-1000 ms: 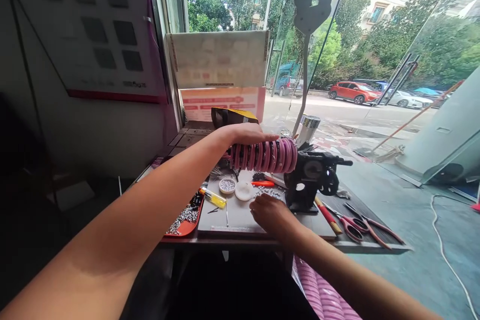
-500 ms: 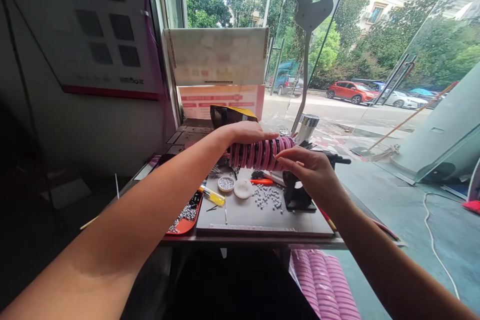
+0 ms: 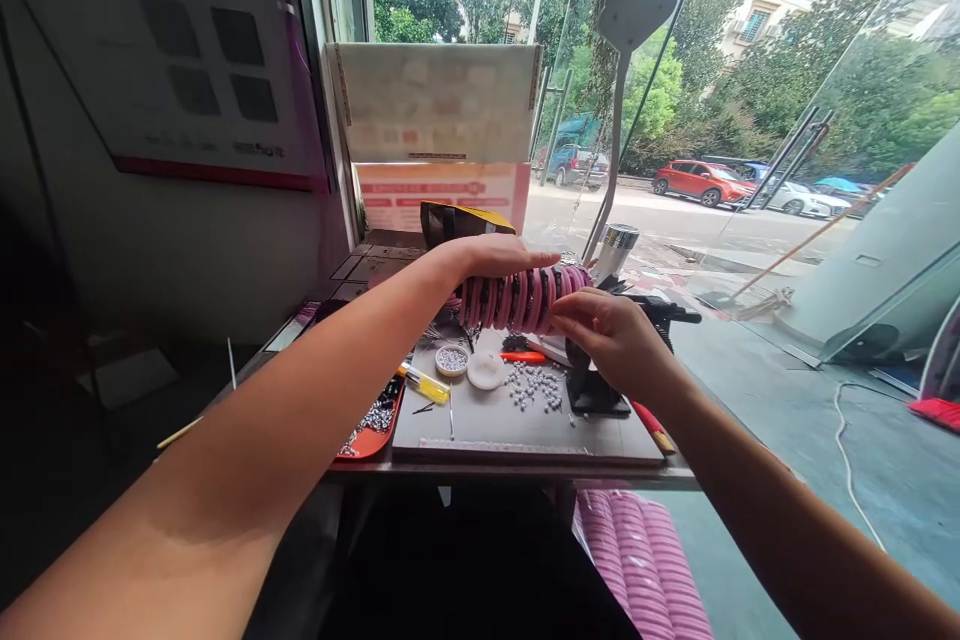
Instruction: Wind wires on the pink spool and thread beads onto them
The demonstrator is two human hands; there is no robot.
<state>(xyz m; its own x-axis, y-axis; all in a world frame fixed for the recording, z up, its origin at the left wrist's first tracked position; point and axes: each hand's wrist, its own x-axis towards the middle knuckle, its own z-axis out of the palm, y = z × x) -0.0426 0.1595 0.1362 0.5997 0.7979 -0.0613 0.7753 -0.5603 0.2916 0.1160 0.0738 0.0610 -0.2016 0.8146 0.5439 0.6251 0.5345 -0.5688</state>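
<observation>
A ribbed roll of pink rings point(image 3: 529, 300) with dark bands between them lies crosswise above the work board. My left hand point(image 3: 499, 255) rests over its top from behind, with a digit stretched out to the right; the other fingers are hidden behind the roll. At the roll's near right side, my right hand point(image 3: 604, 325) has thumb and fingertips pinched together against the rings. Whatever is in that pinch is too small to make out. Under the right hand stands a black stand point(image 3: 598, 395). Small pale beads point(image 3: 534, 386) are scattered on the board below.
On the board point(image 3: 517, 440) sit a round dish of beads point(image 3: 452, 360), a white disc point(image 3: 487, 372) and a yellow-handled tool point(image 3: 429, 387). An orange tray point(image 3: 367, 442) holds shiny beads on the left. Bagged pink rolls point(image 3: 649, 560) stand below the table edge.
My right fingertips have closed in against the rings, covering the small spot where they pinched before. My left hand stays on the roll. The view has shifted slightly.
</observation>
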